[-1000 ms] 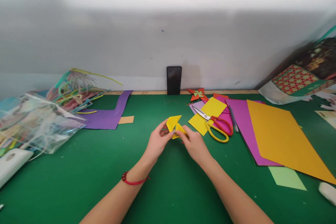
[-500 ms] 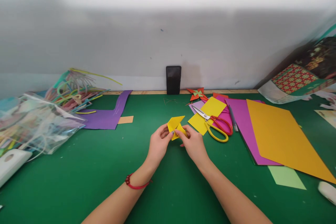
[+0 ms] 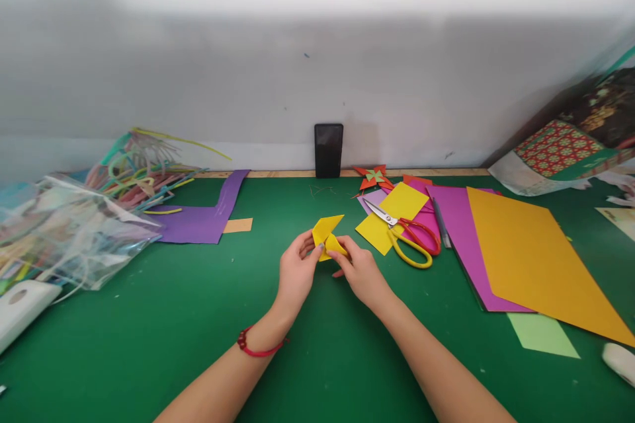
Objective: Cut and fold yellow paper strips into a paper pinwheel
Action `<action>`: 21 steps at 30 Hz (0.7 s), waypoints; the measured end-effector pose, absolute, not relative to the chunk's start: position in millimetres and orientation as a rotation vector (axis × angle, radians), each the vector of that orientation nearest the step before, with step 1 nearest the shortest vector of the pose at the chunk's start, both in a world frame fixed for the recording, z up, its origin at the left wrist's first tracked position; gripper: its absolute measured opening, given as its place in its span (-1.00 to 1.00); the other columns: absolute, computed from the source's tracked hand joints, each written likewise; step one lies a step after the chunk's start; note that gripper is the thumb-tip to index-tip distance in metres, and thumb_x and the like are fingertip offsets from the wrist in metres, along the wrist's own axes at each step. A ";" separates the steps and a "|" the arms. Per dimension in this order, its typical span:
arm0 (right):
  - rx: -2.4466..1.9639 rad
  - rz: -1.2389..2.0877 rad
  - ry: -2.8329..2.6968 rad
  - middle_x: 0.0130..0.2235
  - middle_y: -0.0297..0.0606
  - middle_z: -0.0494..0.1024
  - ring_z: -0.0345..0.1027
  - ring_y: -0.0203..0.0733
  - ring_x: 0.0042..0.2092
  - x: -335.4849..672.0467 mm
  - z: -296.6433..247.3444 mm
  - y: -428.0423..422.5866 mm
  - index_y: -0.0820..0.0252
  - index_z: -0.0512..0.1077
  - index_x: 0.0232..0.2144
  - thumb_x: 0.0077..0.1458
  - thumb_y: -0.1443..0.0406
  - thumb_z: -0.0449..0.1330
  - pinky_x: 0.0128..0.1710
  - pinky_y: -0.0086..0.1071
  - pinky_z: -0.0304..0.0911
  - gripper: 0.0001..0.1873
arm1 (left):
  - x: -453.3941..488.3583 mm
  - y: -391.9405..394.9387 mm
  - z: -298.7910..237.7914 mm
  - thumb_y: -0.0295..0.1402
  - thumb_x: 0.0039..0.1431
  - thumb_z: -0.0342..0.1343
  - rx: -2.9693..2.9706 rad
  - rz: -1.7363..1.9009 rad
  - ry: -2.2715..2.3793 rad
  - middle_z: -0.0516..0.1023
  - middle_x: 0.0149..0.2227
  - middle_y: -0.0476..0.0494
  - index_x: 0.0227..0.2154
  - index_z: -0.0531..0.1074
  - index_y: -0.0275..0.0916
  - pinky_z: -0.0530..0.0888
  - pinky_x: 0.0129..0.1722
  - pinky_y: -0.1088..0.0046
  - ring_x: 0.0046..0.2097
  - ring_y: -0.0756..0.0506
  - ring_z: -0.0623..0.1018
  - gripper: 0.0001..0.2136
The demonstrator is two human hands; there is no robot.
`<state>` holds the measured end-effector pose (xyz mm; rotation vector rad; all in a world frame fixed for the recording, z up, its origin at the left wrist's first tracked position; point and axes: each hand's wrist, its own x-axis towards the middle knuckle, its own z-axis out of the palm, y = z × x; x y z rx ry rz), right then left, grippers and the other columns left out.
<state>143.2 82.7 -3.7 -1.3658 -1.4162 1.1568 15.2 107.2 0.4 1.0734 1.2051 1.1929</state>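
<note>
A small piece of folded yellow paper [image 3: 325, 228] is held between both hands above the green table. My left hand [image 3: 296, 266] pinches its left side, thumb on the near face and fingers behind. On the right side, my right hand [image 3: 358, 268] presses a curled flap of the paper between thumb and fingers. One pointed corner stands up toward the upper right. The fingers partly hide the lower edge. Right of my hands, scissors [image 3: 404, 231] with one red and one yellow handle lie on a yellow paper square [image 3: 391, 208].
Behind stands a black phone [image 3: 328, 151] against the wall. An orange paper pinwheel [image 3: 372, 177], a pen [image 3: 440, 221], magenta sheets [image 3: 476, 264] and an orange-yellow sheet [image 3: 536, 258] lie right. Purple paper [image 3: 193, 225], pipe cleaners [image 3: 143, 178] and a plastic bag [image 3: 99, 231] are left.
Both hands have shifted slightly left with the yellow paper. Its right flap now curls further inward under my right fingers.
</note>
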 end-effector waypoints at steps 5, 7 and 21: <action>-1.563 1.075 -1.422 -0.50 -0.40 0.41 0.26 -0.36 -0.71 141.3 -2.9 79.9 0.14 0.30 -0.26 0.14 0.10 -0.08 -0.75 -0.48 0.22 -0.70 | 20.1 103.6 -2.2 -0.41 -0.10 0.14 1.077 1.181 1.232 0.55 -0.18 -0.22 -0.25 0.42 -0.30 0.45 -0.08 0.27 -0.14 -0.14 0.54 -0.73; -1.595 1.067 -1.385 -0.55 -0.44 0.36 0.23 -0.37 -0.74 139.5 -2.3 78.8 0.15 0.29 -0.28 0.14 0.09 -0.09 -0.77 -0.50 0.19 -0.70 | 21.1 102.7 -4.2 -0.41 -0.10 0.13 1.090 1.182 1.231 0.55 -0.19 -0.21 -0.26 0.41 -0.29 0.45 -0.09 0.29 -0.14 -0.13 0.54 -0.74; -1.482 1.109 -1.288 -0.55 -0.43 0.46 0.20 -0.38 -0.70 145.9 -1.0 84.6 0.18 0.34 -0.37 -0.02 0.13 0.14 -0.80 -0.51 0.17 -0.76 | 13.3 110.0 -2.4 -0.32 -0.07 0.14 1.162 1.037 1.065 0.53 -0.15 -0.26 -0.25 0.37 -0.29 0.43 -0.07 0.25 -0.07 -0.18 0.51 -0.72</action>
